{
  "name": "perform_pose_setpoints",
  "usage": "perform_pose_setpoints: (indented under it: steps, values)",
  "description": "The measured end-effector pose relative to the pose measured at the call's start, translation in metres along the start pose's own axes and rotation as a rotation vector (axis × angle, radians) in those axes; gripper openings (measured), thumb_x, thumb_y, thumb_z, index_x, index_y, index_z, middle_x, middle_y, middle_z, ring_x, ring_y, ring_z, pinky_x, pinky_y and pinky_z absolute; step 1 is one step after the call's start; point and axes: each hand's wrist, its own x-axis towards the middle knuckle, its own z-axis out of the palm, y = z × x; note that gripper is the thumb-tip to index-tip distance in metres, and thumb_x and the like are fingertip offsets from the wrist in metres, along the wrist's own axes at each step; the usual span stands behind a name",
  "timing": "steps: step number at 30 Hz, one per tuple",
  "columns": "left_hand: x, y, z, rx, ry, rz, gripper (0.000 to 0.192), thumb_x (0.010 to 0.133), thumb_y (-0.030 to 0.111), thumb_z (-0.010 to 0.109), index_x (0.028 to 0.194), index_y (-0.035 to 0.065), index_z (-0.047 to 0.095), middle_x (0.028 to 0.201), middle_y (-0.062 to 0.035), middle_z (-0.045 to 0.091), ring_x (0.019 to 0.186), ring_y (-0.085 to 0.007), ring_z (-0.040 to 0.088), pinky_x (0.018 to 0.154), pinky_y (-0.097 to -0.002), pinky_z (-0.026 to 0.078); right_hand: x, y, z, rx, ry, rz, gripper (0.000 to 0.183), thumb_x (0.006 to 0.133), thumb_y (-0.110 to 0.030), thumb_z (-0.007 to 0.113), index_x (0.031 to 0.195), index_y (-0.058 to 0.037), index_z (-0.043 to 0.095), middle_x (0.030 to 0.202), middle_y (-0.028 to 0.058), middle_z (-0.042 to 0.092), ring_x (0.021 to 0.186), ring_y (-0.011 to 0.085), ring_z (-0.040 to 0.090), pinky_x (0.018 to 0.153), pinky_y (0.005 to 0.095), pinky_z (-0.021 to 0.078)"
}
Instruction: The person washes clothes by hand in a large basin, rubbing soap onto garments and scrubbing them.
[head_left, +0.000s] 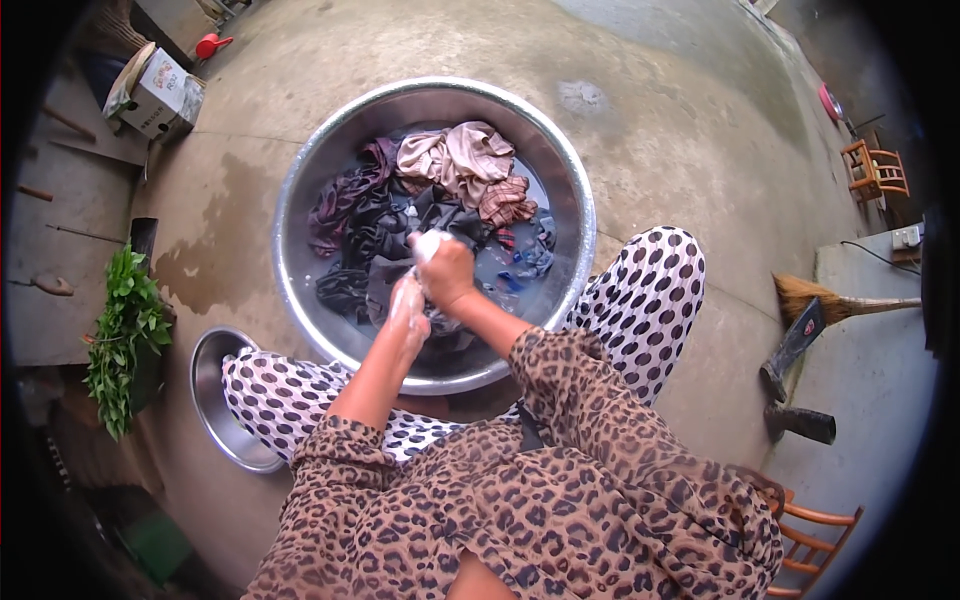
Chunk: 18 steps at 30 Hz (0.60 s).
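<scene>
A large metal basin (345, 120) stands in front of me, between my knees, with soaking laundry and cloudy water in it. My right hand (448, 271) is curled into a fist around a white, sudsy thing (431, 244), too blurred to name. Lather coats my left hand (409, 306), which meets the right one over the middle of the basin; its fingers are partly hidden. Beneath both hands lie dark wet garments (375, 229). Farther back are a pale beige garment (457, 157) and a brown plaid cloth (508, 201). A purple patterned garment (336, 206) lies at the left, a blue patterned cloth (534, 251) at the right.
Beside my left knee is a smaller metal basin (214, 405). Leafy green stems (127, 337) and a cardboard box (161, 94) are at the left. A red dipper (212, 45) lies farther off. At the right are a straw broom (810, 300), dark boots (795, 352) and wooden chairs (874, 171).
</scene>
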Motion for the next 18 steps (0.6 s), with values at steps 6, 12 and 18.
perform_pose_setpoints:
  steps: [6,12,18]
  values:
    - [-0.027,0.039,0.013,0.626,-0.315,0.114,0.06,0.081,0.048,0.069,0.115,-0.0013,0.062,0.113,-0.0153,0.064,0.1,-0.0221,0.06,0.089,-0.0306,0.044,0.06,0.06,-0.014,0.05,-0.145,0.286,0.044,0.09,-0.046,0.057,0.073,-0.0066,0.068,0.067,0.0128,0.065,0.066,0.0263,0.064,0.064,0.0387,0.0491]
    - [0.006,0.083,-0.043,-0.011,-0.233,0.229,0.017,0.077,0.02,0.069,0.083,0.0036,0.068,0.086,-0.008,0.07,0.076,-0.0205,0.065,0.075,-0.0339,0.051,0.082,0.031,-0.059,0.521,-0.914,0.275,0.046,0.072,-0.04,0.079,0.098,-0.0048,0.067,0.093,0.0029,0.066,0.089,0.0131,0.059,0.082,0.0277,0.0448]
    - [0.008,0.119,-0.058,-0.615,-0.067,0.276,0.018,0.078,0.018,0.072,0.091,0.0063,0.067,0.095,-0.0093,0.068,0.087,-0.0215,0.065,0.081,-0.036,0.053,0.064,0.071,-0.041,0.343,-0.776,0.227,0.051,0.072,-0.039,0.079,0.111,-0.0075,0.069,0.099,0.0027,0.068,0.094,0.0143,0.059,0.086,0.0307,0.0441]
